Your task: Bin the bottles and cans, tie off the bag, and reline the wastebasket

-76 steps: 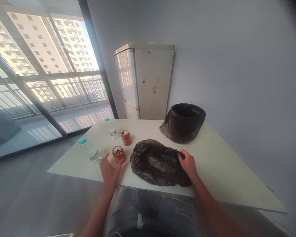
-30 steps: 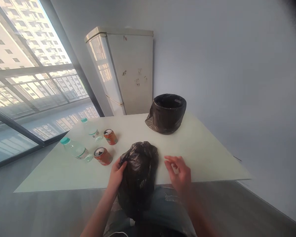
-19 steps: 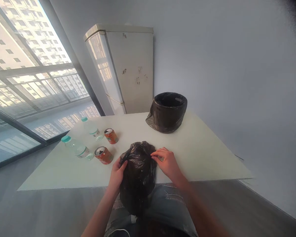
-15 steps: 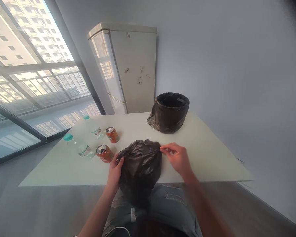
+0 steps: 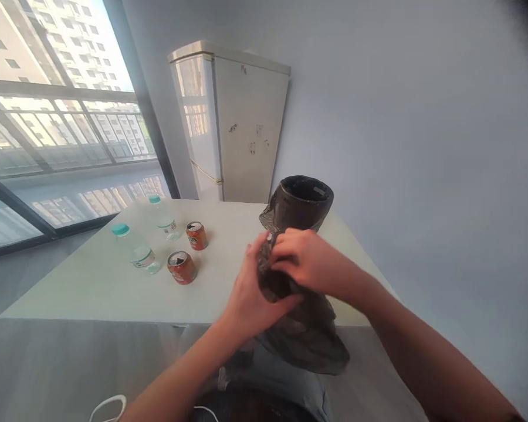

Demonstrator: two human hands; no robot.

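Observation:
A dark plastic bag (image 5: 305, 331) hangs in the air in front of me, over the near edge of the white table (image 5: 92, 287). My left hand (image 5: 250, 296) is wrapped round its gathered neck from the left. My right hand (image 5: 310, 261) is closed on the top of the neck from the right. Just behind my hands stands a bin lined with a dark bag (image 5: 301, 205).
Two orange cans (image 5: 181, 266) (image 5: 196, 235) and two clear water bottles with teal caps (image 5: 134, 248) (image 5: 162, 217) stand on the table's left part. A white fridge (image 5: 231, 123) is behind the table. Large windows fill the left side; a grey wall is on the right.
The bag has been lifted off the table edge. Both hands have come together and closed round its neck, where before they held its two sides apart.

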